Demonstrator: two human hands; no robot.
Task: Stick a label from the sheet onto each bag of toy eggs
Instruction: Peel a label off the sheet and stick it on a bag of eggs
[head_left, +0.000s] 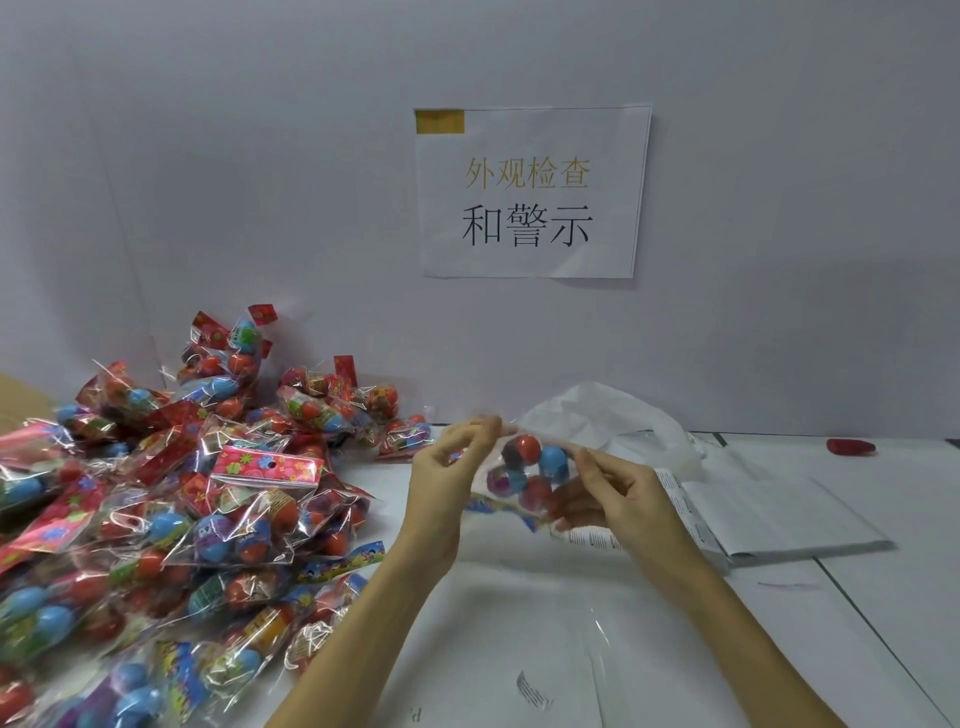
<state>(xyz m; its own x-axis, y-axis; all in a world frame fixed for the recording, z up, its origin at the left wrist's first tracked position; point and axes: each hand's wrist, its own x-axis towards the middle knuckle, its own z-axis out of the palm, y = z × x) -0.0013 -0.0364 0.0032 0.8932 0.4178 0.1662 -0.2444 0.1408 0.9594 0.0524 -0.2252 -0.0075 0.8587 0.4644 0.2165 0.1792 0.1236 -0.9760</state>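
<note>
The bag (524, 470) of toy eggs is held up over the table's (883, 613) middle, between both hands, its red and blue eggs bunched in clear film. The left hand (449, 467) pinches the far left edge of the film with curled fingertips, though blur hides the exact contact; the right hand (618, 493) cups the bag from the right, thumb on top and fingers curled beneath. It looks light, with hard round eggs that shift inside soft, crinkly, slippery film, so a hold on the edges or on the card header seems surer than on the eggs, and a label likely needs a flattened patch. Label sheets (769, 514) lie just right of the hands. A pile (171, 499) of similar bags fills the left side. A white plastic bag (608, 415) sits beyond, by the wall (260, 156), under a notice (530, 192).
</note>
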